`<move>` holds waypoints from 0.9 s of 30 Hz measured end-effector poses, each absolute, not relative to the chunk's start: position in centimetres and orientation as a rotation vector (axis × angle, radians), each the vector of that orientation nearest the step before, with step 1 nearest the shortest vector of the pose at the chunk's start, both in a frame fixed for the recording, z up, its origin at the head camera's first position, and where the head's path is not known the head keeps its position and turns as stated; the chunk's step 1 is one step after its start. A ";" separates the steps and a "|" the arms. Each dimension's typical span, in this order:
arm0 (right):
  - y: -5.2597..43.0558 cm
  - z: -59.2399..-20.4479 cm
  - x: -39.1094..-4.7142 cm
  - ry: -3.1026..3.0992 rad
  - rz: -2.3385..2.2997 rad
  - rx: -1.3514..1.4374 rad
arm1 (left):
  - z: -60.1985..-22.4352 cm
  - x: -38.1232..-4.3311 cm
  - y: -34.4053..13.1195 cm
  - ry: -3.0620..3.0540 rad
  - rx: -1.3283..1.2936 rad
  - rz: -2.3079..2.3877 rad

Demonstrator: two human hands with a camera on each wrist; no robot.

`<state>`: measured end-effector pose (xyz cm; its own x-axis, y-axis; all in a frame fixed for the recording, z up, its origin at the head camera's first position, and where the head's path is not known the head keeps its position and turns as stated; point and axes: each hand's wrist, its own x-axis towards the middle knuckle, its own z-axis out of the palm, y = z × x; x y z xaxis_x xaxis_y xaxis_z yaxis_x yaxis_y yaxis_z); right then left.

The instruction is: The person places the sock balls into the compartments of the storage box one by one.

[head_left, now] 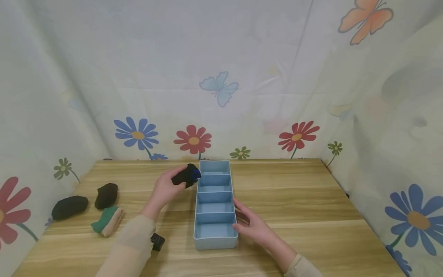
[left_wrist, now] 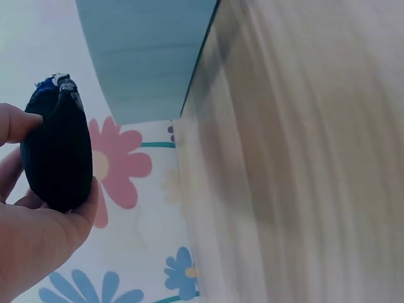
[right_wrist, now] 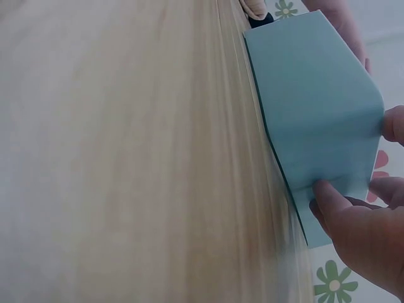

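Observation:
In the head view my left hand grips a folded black sock with blue and white at one end. It holds the sock at the left rim of a long pale blue box split into compartments by crosswise walls. The left wrist view shows the thumb and fingers on opposite sides of the sock. Along the box's right side, my right hand touches the outer wall, thumb nearer the front. In the right wrist view fingertips rest against the box's wall.
Two black bundles and a green and beige folded bundle lie on the table's left. A small black object sits by my left sleeve. Flower-printed cloth surrounds the wooden table.

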<state>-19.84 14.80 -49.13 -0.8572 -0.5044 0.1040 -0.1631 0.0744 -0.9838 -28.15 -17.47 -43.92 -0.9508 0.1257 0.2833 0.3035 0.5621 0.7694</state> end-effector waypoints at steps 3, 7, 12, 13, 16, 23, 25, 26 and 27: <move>14.8 -49.0 -19.8 2.094 -1.852 -0.661 | -43.6 -28.7 -16.9 -2.600 -0.406 -1.307; 14.7 -49.0 -19.7 2.099 -1.843 -0.652 | -43.0 -29.5 -16.0 -2.592 -0.490 -1.272; 14.8 -49.1 -19.8 2.105 -1.840 -0.651 | -42.2 -30.5 -14.8 -2.606 -0.563 -1.215; 14.8 -49.2 -19.8 2.109 -1.840 -0.652 | -42.1 -30.7 -14.5 -2.618 -0.566 -1.202; 14.8 -49.2 -19.8 2.113 -1.844 -0.659 | -41.7 -31.4 -13.9 -2.650 -0.592 -1.158; 14.7 -49.1 -19.8 2.115 -1.851 -0.678 | -41.5 -32.9 -12.8 -2.659 -0.685 -1.080; 14.7 -49.2 -19.8 2.111 -1.854 -0.684 | -41.6 -33.2 -12.5 -2.671 -0.690 -1.062; 14.7 -49.2 -19.9 2.110 -1.855 -0.685 | -41.6 -33.3 -12.3 -2.678 -0.692 -1.055; 14.7 -49.2 -19.9 2.111 -1.855 -0.684 | -41.6 -33.4 -12.2 -2.688 -0.688 -1.048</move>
<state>-19.86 14.73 -49.17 -0.8588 -0.4983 0.1187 -0.1818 0.0799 -0.9801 -33.40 -12.18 -41.58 -0.8778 0.3556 0.3210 0.4790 0.6455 0.5948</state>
